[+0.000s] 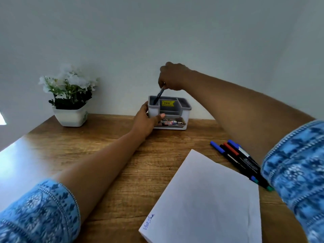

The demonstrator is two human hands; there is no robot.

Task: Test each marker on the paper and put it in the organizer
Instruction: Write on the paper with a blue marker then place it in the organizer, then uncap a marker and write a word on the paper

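The fingertips (164,83) of the right hand (172,76) pinch the top end of a dark marker (159,95), which slants down with its lower end already inside the rear left compartment of the organizer (185,109). It is not yet let go. No other marker shows in the organizer, so this looks like the first one in. The paper (206,195) carries one short blue scribble (149,221) at its near corner. Several loose markers (240,160) lie just beside its right edge on the table (105,146) — most of the task appears to be left.

The left hand (145,121) grips the organizer's front left corner, thumb across its front wall, steadying it. Both forearms reach forward — the right one raised above the organizer, the left one low over the table.
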